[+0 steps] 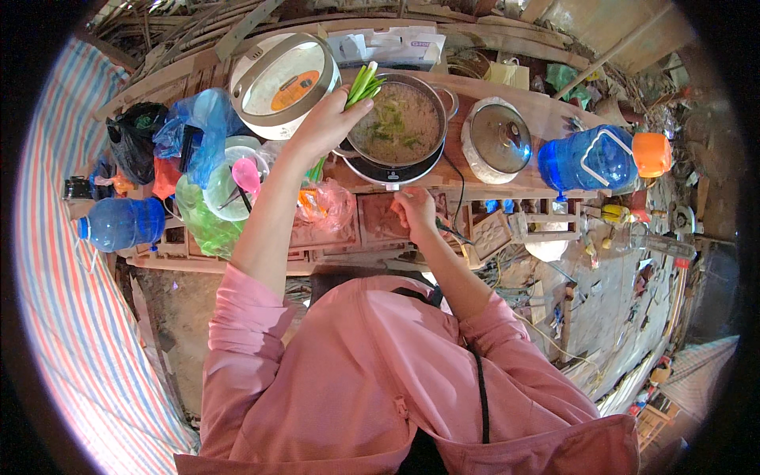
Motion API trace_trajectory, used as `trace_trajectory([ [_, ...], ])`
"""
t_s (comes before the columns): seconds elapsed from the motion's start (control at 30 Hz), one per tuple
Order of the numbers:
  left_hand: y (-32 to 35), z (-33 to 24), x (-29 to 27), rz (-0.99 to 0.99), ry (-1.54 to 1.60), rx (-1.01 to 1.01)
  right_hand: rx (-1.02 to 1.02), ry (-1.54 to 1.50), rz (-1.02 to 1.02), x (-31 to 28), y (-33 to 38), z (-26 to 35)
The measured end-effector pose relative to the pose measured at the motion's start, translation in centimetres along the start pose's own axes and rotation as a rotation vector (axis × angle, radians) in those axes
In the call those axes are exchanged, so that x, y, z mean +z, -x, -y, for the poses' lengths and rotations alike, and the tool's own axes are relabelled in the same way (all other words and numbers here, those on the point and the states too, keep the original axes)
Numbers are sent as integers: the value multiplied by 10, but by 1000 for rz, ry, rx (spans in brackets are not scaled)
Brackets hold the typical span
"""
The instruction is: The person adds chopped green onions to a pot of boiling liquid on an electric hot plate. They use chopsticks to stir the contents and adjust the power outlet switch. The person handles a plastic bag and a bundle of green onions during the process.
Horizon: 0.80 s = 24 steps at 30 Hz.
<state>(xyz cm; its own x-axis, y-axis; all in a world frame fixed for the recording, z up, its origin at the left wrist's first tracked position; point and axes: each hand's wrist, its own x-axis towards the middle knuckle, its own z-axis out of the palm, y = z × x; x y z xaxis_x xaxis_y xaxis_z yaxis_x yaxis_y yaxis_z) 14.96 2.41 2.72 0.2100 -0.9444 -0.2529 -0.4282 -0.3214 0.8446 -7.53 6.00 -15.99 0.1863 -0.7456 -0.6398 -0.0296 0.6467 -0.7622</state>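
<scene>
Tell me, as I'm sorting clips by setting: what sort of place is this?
Probably a makeshift kitchen: an open pot sits on a cooktop, and striped sheeting hangs along the left side.

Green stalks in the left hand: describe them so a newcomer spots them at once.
On the wooden table, find the metal pot. Over its upper-left rim, the left hand grips the green stalks. Unlike the loose green pieces inside the pot, these are long and bunched.

- Upper centre: the left hand [323, 133] partly hides the spring onions [362, 87].
- Upper centre: the pot [412, 80] covers much of the induction cooker [396, 175].
- Centre: the right hand's [417, 215] fingertips, too small to read.
- Lower edge: pink jacket [340, 356], cut off.
</scene>
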Motion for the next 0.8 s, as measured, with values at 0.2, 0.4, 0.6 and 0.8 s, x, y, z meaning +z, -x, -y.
trace_trajectory([
  [0.2, 8, -1, 5, 0, -13, -29, -101, 284, -155, 18, -46, -50],
  [0.4, 11, 6, 0, -46, 12, -33, -157, 454, -252, 22, -63, -68],
  [0.6, 14, -3, 1, 3, 28, -82, -212, 280, -158, 23, -51, -59],
  [0.8, 10, -6, 3, 24, -18, -38, -141, 321, -157, 24, -46, -48],
])
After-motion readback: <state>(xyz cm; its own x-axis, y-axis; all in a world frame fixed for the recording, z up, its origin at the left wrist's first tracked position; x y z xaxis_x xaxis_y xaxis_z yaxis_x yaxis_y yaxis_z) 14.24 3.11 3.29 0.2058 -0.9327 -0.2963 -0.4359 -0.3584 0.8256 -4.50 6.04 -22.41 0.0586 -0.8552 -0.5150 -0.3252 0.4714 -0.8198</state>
